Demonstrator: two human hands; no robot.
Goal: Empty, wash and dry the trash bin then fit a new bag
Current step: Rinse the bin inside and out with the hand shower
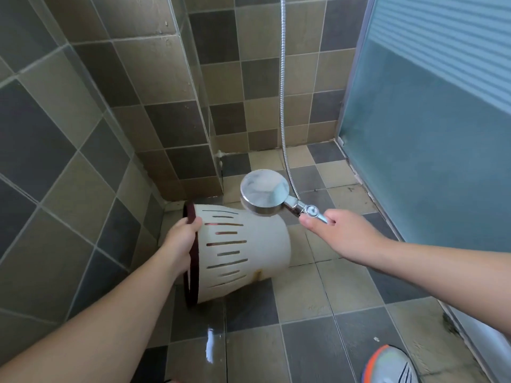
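Hands (181, 239) grip bin (249, 252) rim and shower head (264, 192) handle.

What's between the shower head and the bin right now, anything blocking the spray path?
Nothing visible. The shower head in the right hand sits just above the white bin's closed base end, face down toward it. The left hand grips the dark rim at the opposite, open end. No water stream is visible.

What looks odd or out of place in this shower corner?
The white bin is tipped on its side, held by its dark rim in the left hand. A yellowish stain marks its lower side, and a small puddle lies on the floor tiles.
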